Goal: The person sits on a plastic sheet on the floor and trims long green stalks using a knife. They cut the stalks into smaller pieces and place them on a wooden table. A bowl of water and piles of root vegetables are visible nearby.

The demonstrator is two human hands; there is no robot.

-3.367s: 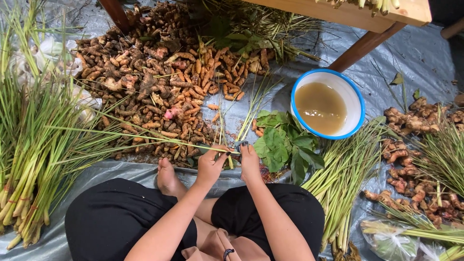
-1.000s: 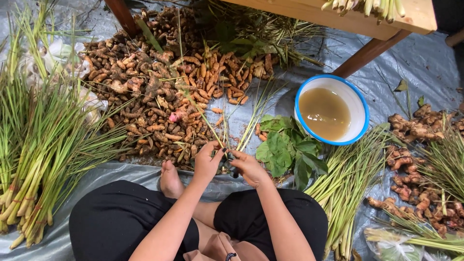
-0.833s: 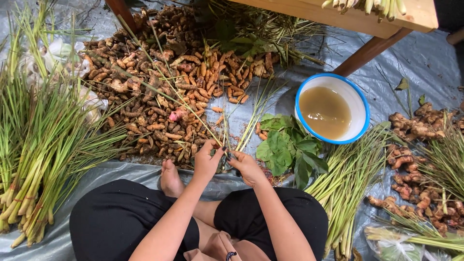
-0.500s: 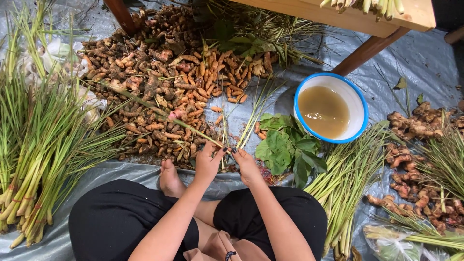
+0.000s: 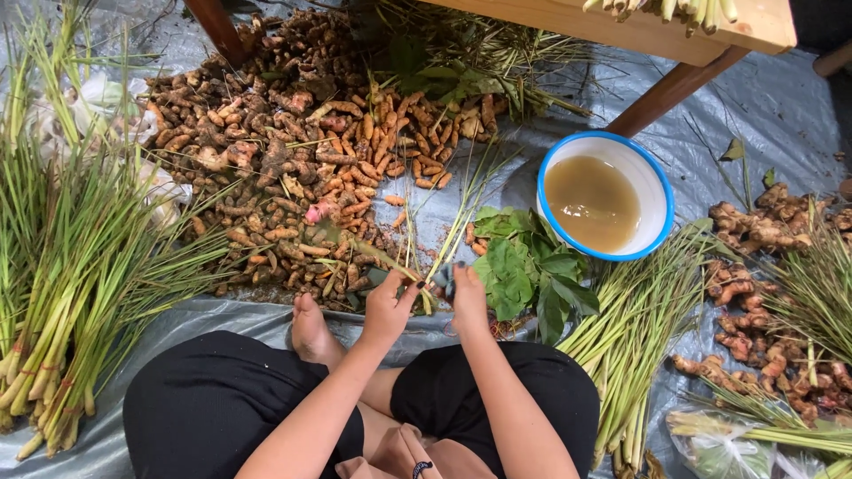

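Down on the grey tarp (image 5: 799,106), a person sits cross-legged w/ both hands out front, close together over the gap between the knees. Left hand (image 5: 389,306) has its fingers pinched narrow round a thin lemongrass stalk (image 5: 444,257); right hand (image 5: 468,297) closes on the same stalk's lower end, so it's gripped at two near spots & steadied, leafy end slanting up & away over the root pile (image 5: 284,168). Can't tell if a small tool sits betw. the hands. Stuff's laid in reach, sorted by kind: bundled lemongrass (image 5: 71,266) at the person's left, another lemongrass heap (image 5: 639,328) at right, green leaves (image 5: 528,266) just beside the right hand. Blue-rimmed bowl (image 5: 661,191) of cloudy brown liquid sits beyond the leaves, ginger (image 5: 763,222) further right. Bare foot (image 5: 311,328) rests at the pile's edge.
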